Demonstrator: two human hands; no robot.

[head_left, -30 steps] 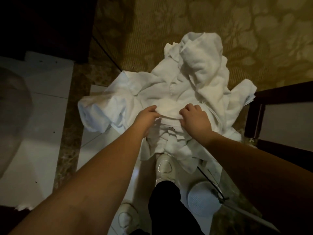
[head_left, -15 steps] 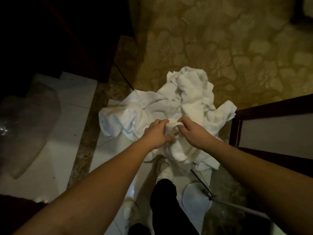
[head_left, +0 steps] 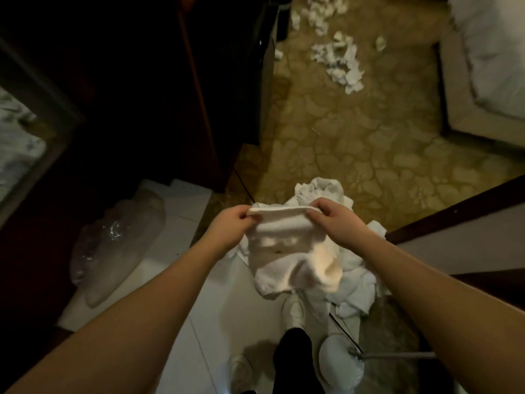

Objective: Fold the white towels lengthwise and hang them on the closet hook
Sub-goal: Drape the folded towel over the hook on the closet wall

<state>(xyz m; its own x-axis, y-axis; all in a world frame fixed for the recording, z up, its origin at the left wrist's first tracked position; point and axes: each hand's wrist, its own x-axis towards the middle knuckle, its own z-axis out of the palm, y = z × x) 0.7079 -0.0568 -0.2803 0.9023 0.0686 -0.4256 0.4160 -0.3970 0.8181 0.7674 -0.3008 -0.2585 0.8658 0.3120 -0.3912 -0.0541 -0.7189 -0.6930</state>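
Observation:
I hold one white towel (head_left: 287, 251) up in front of me, its top edge stretched between both hands and the rest hanging crumpled below. My left hand (head_left: 231, 226) pinches the left end of that edge. My right hand (head_left: 333, 223) pinches the right end. Under the lifted towel, a heap of other white towels (head_left: 352, 282) lies on the floor where tile meets carpet. No closet hook is in view.
Dark wooden furniture (head_left: 176, 89) fills the upper left. A clear plastic bag (head_left: 113, 245) lies on the white tiles at left. Crumpled white scraps (head_left: 341, 61) litter the patterned carpet ahead. A bed corner (head_left: 488, 66) is at upper right, a dark door frame (head_left: 454, 217) at right. My shoes (head_left: 292, 314) stand below.
Both hands have lifted one towel off the heap and pulled its top edge taut between them. My view has risen and now takes in more of the room.

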